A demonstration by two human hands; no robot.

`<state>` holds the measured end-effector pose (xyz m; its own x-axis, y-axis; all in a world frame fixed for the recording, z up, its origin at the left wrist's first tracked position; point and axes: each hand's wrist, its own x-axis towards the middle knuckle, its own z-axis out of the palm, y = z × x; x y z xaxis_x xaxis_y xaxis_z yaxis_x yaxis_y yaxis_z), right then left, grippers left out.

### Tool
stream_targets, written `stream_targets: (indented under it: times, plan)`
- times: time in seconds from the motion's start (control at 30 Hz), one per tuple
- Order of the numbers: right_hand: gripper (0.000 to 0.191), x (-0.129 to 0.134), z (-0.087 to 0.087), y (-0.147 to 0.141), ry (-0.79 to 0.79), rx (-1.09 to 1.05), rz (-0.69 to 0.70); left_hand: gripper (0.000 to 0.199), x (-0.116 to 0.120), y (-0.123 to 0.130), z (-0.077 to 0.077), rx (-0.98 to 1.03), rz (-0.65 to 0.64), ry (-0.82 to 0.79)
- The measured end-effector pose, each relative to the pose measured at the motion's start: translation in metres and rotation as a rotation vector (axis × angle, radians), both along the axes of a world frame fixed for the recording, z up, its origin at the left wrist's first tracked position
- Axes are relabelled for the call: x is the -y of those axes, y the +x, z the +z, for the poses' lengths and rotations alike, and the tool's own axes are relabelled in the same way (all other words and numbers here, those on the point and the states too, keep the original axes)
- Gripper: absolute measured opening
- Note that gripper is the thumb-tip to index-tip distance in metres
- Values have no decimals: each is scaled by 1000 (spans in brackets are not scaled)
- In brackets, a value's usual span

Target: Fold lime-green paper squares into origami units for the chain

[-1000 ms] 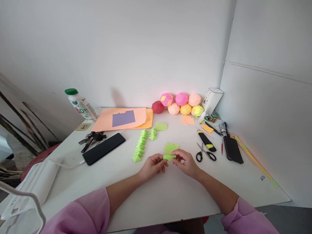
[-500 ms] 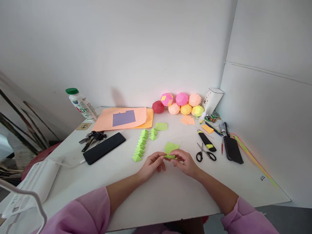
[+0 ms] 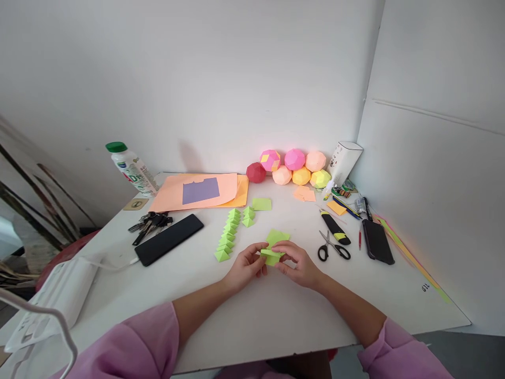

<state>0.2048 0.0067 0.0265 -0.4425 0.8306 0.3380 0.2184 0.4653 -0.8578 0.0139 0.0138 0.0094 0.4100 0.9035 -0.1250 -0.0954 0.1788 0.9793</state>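
A small green paper piece [image 3: 271, 257], partly folded, is pinched between my two hands above the white table. My left hand [image 3: 246, 267] grips its left side, fingers curled. My right hand [image 3: 300, 266] holds its right side with thumb and fingers. Just behind my hands lie green paper sheets [image 3: 278, 237], partly hidden by the fingers. To the left, a row of folded green pieces [image 3: 228, 237] stretches away, with a shorter row [image 3: 248, 216] beside it. Behind those is a flat green sheet [image 3: 262, 204].
Scissors [image 3: 333, 246], a cutter [image 3: 334, 227] and a dark phone [image 3: 377, 242] lie right. Paper balls [image 3: 294, 159] sit at the wall. A black device [image 3: 169, 240], keys [image 3: 152, 223], peach paper [image 3: 169, 192] and a bottle [image 3: 134, 171] are left.
The green piece between my fingers has turned, so that a broader flat face now shows where a narrow strip was seen. Both hands stay in nearly the same place.
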Motion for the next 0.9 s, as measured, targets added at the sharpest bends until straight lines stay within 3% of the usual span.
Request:
stream_targets:
  times: [0.33,0.73,0.9]
  plan:
    - [14,2,-1,-3,-16,31,-208,32,-1,2,-5,-33,-91,-17]
    - [20,0,-1,-2,184,117,13,36,-1,4,6,2,-14,-35]
    - [14,-3,-7,0,202,170,-7,36,-2,3,5,16,6,-85]
